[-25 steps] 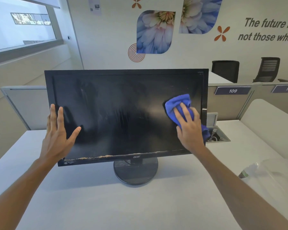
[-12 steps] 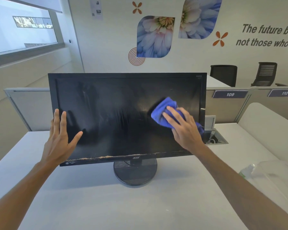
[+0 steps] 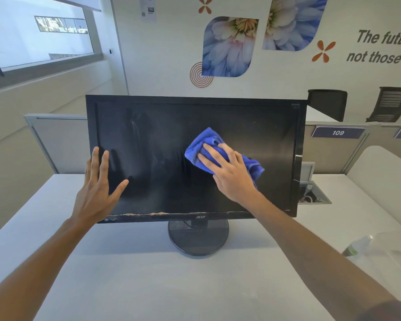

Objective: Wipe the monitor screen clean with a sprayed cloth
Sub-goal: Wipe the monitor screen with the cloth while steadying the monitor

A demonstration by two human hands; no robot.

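Mid-wipe: the right hand (image 3: 232, 174) presses the bunched blue cloth (image 3: 208, 144) flat-fingered against the middle of the monitor (image 3: 148, 147) on the worktop (image 3: 148, 286), the left hand (image 3: 95, 188) spread on its left edge, and the smeared left side looks next

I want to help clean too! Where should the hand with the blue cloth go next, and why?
Probably slide the blue cloth further left across the monitor screen. The right hand presses it near the middle, and pale smears show on the left part, beside the left hand steadying the monitor.
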